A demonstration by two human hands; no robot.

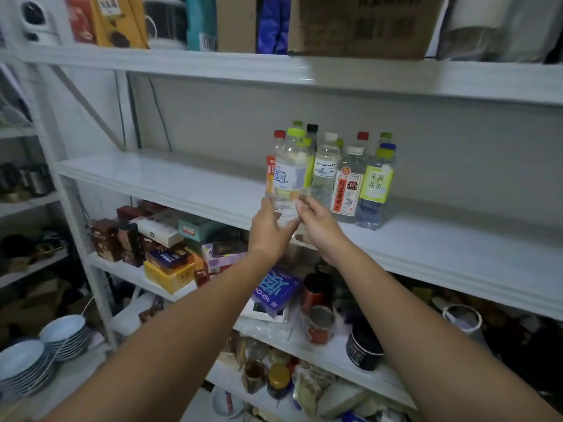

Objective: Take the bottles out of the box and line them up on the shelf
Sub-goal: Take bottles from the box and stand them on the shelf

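Observation:
Several clear drink bottles stand grouped on the white middle shelf (182, 181). At the group's left front is a clear bottle with a yellow-green cap and white-blue label (291, 175). My left hand (269, 233) touches its lower left side and my right hand (318, 226) its lower right, fingers at its base. Right of it stand a white-capped water bottle (326, 169), a bottle with a red-and-white label (348, 185) and a yellow-labelled tea bottle (376, 187). More caps show behind. The box is out of view.
The shelf's left half and far right are bare. The lower shelf holds many small boxes (170, 248) and cans (318, 324). A cardboard box (362, 25) sits on the top shelf. Stacked bowls (39, 348) are at lower left.

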